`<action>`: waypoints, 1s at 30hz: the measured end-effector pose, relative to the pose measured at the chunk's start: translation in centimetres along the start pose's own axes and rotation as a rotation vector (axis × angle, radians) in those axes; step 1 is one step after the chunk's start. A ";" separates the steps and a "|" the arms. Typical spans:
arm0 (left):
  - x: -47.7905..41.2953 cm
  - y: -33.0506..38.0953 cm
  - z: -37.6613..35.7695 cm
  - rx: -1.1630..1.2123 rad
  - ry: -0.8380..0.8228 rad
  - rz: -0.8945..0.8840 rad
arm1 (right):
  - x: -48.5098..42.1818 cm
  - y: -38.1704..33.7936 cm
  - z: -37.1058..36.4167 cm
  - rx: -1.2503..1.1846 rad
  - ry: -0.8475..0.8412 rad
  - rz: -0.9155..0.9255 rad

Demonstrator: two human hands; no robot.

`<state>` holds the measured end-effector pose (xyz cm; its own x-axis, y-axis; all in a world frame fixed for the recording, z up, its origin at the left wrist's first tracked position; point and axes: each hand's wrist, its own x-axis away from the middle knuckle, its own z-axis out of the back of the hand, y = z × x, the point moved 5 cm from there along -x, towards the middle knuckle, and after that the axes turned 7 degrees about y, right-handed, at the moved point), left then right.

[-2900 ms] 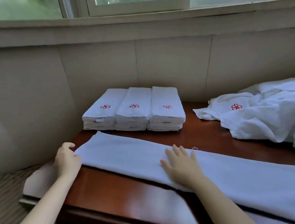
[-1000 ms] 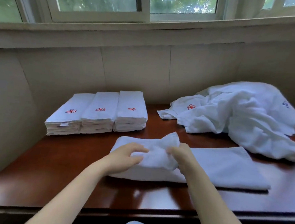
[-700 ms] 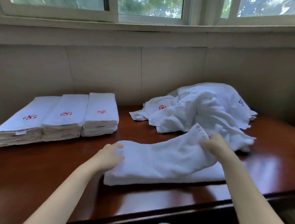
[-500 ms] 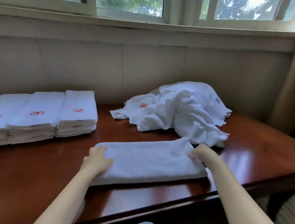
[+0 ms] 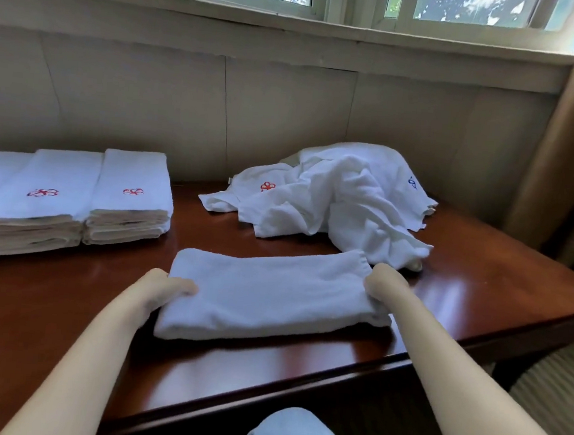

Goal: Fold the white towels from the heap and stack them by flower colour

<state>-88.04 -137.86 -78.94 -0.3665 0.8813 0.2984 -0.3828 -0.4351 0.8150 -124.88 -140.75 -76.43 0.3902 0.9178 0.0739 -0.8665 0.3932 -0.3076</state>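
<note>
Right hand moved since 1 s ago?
Yes. The right hand went from the towel's middle to the right end of the folded towel, toward the heap.

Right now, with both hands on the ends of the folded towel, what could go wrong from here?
1. No flower shows on the folded towel, so it may join the wrong stack; the heap shows both red and blue marks.
2. The right hand holds the end near the table edge; a slide could drag it off.
3. The left hand could loosen the layers when lifting.

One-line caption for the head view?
Both hands, left hand and right hand, grip a folded towel between red-flower stacks and heap.
</note>
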 end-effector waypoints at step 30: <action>2.5 2.7 10.3 0.573 0.435 -0.349 | 11.7 -20.2 -0.5 -1.768 -0.170 0.223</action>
<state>-81.25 -134.93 -70.91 -0.6492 0.7467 -0.1449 -0.0839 0.1191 0.9893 -102.65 -137.96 -69.78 0.1916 0.9799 -0.0550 0.4806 -0.1425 -0.8653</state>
